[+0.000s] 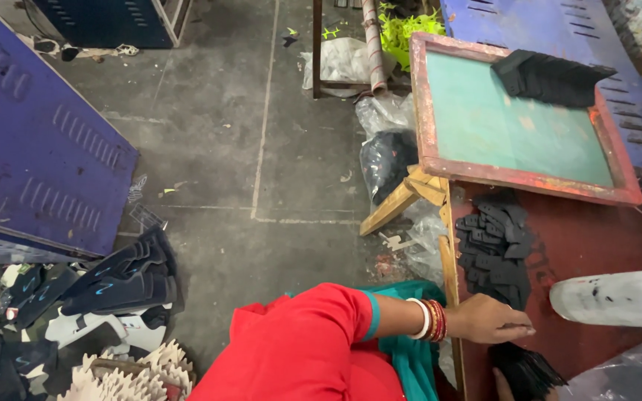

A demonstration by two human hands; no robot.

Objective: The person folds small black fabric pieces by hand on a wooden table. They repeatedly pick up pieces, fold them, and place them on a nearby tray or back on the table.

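My left hand (490, 319), with a red sleeve and bangles at the wrist, reaches onto the dark red table (588, 238). Its fingertips pinch a small black flat piece at the near edge of a pile of black cut pieces (495, 249). Only part of my right hand (501, 382) shows at the bottom edge. It grips a fanned bundle of black pieces (527, 371) just below the left hand.
A red-framed printing screen with green mesh (514, 126) lies at the table's far end, with a black stack (551, 74) on it. A white smeared object (618, 298) lies to the right. Blue metal panels (31, 148), dark sandal soles (117, 278) and plastic bags (388, 152) sit on the floor.
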